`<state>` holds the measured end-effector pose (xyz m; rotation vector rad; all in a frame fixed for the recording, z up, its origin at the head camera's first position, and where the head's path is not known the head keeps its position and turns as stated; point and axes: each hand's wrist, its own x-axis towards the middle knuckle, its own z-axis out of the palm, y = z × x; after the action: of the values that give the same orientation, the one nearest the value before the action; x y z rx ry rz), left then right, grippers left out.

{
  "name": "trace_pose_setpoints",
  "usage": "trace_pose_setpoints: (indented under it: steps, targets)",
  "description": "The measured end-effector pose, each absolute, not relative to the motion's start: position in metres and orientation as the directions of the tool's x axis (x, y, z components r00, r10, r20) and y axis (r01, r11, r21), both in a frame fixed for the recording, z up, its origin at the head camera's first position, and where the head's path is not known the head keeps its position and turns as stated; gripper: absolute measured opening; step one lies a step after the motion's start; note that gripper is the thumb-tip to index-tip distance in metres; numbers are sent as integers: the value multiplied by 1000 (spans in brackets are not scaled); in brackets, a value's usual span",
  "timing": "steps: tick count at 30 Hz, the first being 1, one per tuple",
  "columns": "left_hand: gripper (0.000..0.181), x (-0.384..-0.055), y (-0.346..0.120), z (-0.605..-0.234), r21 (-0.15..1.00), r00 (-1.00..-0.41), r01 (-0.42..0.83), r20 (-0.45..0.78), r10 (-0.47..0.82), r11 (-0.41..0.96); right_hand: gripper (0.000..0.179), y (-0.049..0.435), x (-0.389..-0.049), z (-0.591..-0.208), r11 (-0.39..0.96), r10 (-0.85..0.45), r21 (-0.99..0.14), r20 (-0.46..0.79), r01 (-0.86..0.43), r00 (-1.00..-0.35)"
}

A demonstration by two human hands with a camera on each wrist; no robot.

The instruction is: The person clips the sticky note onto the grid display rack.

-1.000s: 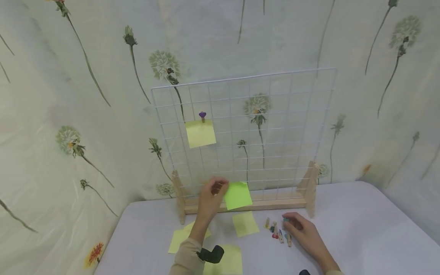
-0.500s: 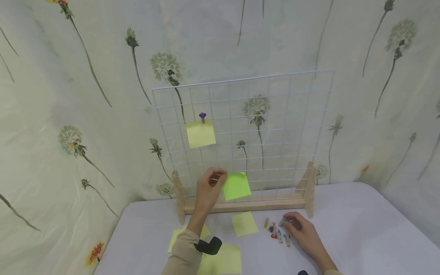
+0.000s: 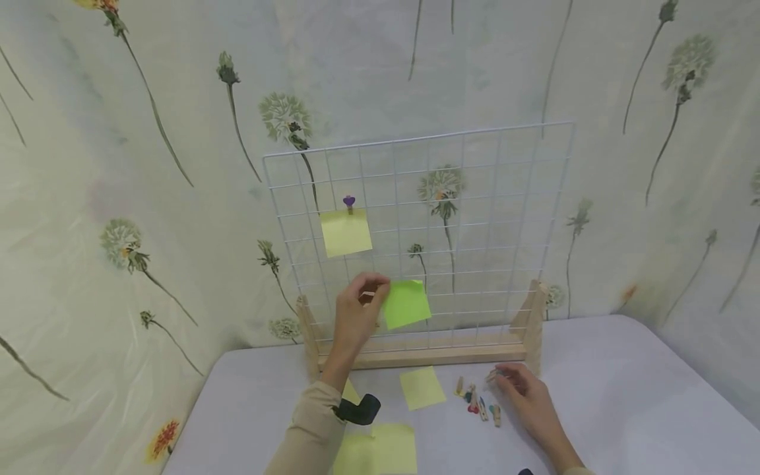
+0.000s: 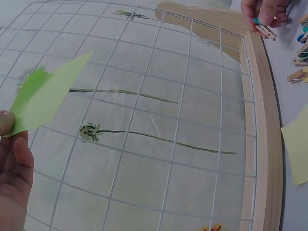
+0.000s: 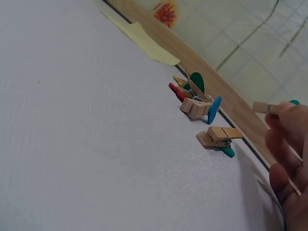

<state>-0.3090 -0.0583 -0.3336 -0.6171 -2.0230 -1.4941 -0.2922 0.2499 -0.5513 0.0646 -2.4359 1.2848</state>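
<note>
A bright green sticky note (image 3: 407, 305) is pinched at its left edge by my left hand (image 3: 358, 313), in front of the lower part of the white wire grid (image 3: 463, 277). My right hand (image 3: 528, 396) pinches a small wooden clothespin (image 4: 265, 30) with a teal end, raised at the right of the table. Several more clothespins (image 5: 197, 107) with coloured ends lie in a loose group beside that hand. On the grid's upper left, a purple-topped clothespin (image 3: 349, 203) holds a pale yellow sticky note (image 3: 346, 234).
A wooden stand (image 3: 445, 356) carries the grid at the back of the white table (image 3: 617, 382). One yellow note (image 3: 422, 388) lies before the stand, with more yellow notes (image 3: 394, 448) nearer the front. A flower-printed curtain (image 3: 623, 251) hangs behind.
My left hand has risen with the green note along the grid. The right hand has lifted slightly with its clothespin, away from the others.
</note>
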Motion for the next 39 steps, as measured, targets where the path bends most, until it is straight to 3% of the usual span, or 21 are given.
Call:
trace_pose_setpoints:
  steps: [11, 20, 25, 39]
  targets:
    - [10, -337, -59, -338, 665, -703, 698, 708, 75, 264, 34, 261, -294, -549, 468, 137, -858, 309, -214, -941]
    - [11, -339, -56, -332, 670, -716, 677, 695, 62, 304, 29, 258, -295, -525, 501, 91, -803, 419, -322, -903]
    - [11, -340, -54, -326, 656, -698, 682, 716, 18, 324, 28, 251, -295, -501, 502, 63, -768, 491, -398, -869]
    - [10, -349, -56, -305, 574, -628, 732, 778, 35, 368, 25, 242, -296, -447, 590, -15, -673, 542, -446, -840]
